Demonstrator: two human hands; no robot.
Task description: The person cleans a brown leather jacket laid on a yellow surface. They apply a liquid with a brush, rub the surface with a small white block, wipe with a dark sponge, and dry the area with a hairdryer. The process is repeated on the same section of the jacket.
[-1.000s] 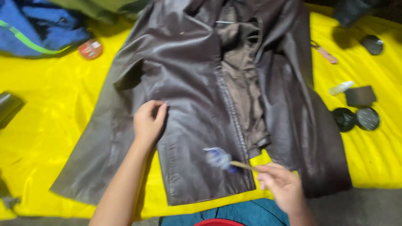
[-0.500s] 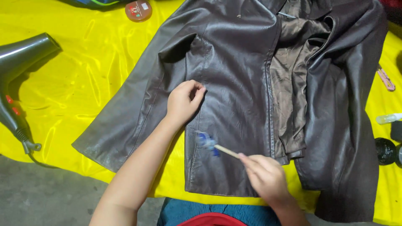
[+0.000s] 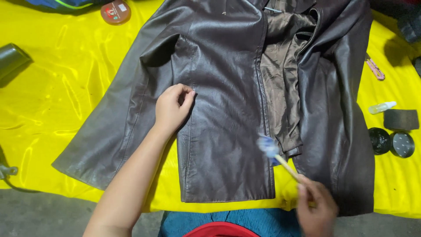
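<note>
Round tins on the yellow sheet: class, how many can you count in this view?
3. One reddish-brown tin lies at the top left, beside the jacket shoulder. Two dark tins sit side by side at the right edge. More may be hidden under the jacket.

Glossy brown leather jacket [image 3: 223, 101], satin lining [image 3: 280, 79], on shiny yellow sheet [image 3: 57, 101].

dark brown leather jacket [image 3: 228, 101] lies open under the left hand [image 3: 172, 107]; blue-tipped brush [image 3: 274, 153] in the right hand [image 3: 315, 210].
</note>
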